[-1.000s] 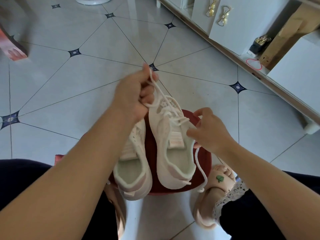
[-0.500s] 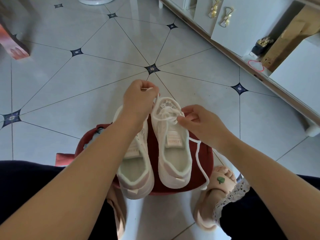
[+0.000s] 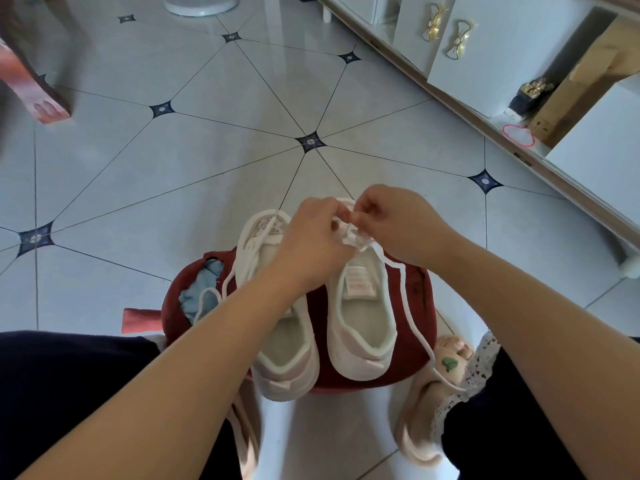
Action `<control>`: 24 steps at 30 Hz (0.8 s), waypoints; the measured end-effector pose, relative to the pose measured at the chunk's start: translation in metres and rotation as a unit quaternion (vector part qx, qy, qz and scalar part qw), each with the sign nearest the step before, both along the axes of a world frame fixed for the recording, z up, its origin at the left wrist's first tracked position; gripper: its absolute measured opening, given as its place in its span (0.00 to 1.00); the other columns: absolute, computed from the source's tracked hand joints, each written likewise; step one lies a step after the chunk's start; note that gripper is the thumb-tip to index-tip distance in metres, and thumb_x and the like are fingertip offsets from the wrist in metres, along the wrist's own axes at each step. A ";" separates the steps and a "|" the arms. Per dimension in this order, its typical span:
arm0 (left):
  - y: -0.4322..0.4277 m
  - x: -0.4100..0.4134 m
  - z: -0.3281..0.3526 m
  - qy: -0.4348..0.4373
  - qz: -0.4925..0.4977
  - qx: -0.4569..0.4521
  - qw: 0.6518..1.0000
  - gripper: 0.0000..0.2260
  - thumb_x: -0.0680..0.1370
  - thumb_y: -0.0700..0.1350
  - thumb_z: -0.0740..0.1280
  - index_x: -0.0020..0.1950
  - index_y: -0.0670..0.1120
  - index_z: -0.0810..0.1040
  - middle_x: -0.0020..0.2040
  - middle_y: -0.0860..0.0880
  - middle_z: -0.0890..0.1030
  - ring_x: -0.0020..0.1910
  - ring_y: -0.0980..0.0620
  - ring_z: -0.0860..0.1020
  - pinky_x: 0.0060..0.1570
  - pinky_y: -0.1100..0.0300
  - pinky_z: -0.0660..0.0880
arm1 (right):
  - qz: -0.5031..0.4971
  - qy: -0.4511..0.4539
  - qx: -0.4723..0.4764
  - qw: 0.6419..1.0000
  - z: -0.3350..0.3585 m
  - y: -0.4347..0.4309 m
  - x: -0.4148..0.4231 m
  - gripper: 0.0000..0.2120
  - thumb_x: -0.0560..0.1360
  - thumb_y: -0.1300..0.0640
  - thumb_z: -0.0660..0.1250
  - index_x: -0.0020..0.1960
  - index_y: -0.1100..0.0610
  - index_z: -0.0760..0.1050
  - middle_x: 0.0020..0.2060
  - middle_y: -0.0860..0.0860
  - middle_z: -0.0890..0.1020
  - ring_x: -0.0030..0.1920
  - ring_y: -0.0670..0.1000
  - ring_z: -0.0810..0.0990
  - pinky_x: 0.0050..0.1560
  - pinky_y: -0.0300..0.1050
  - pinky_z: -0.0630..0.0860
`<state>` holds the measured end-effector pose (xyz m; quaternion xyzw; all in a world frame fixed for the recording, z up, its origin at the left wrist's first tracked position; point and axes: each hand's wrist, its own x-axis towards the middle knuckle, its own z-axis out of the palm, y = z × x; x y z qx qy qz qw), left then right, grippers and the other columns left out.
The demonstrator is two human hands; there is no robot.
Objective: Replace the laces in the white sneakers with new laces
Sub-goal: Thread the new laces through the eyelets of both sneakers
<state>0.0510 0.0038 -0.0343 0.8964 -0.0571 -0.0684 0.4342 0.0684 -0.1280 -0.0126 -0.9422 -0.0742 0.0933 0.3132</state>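
Tiled floor [image 3: 214, 188] carries a red stool [image 3: 415, 292] at six o'clock bearing both sneakers [image 3: 360, 323], and farther, at twelve, left hand [image 3: 311, 237] and right hand [image 3: 401, 223] pinch the lace [image 3: 408, 299] over the right shoe's eyelets, best drawn evenly, untwisted.

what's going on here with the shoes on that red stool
A person is lacing a pair of white sneakers that sit side by side on a red stool. Both the left hand and the right hand pinch the white lace at the front eyelets of the right-hand sneaker. One loose lace end trails down over the stool's edge toward a slippered foot. The left-hand sneaker lies beside it, partly under the left forearm.
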 end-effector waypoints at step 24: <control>0.011 0.010 0.008 -0.056 0.119 -0.049 0.990 0.08 0.74 0.36 0.63 0.43 0.48 0.76 0.36 0.58 0.74 0.39 0.54 0.74 0.44 0.63 0.71 | -0.108 0.007 -0.096 0.989 0.035 -0.052 0.000 0.08 0.73 0.56 0.68 0.49 0.60 0.78 0.35 0.50 0.74 0.33 0.48 0.71 0.33 0.40 0.67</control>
